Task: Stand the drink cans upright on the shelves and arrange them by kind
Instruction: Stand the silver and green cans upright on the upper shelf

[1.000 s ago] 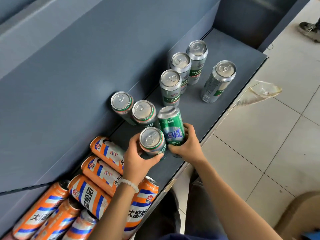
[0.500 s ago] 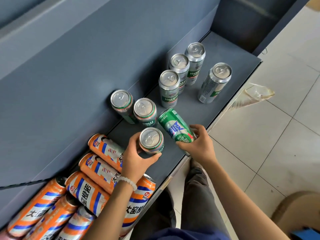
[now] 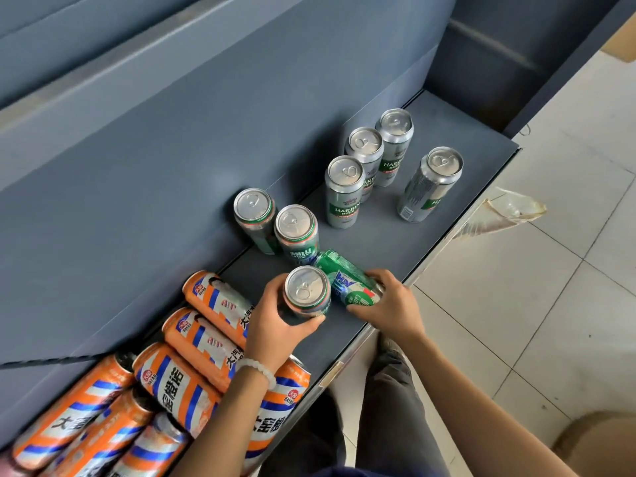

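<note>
Head view, close, steeply down onto shelf [image 3: 395, 242]

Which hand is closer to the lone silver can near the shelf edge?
Right. The right hand grips a tilted green can below the lone silver can; the left hand holds an upright can farther left.

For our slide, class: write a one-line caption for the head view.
Left hand holds an upright green can while right hand grips a tipped green can on the grey shelf.
</note>
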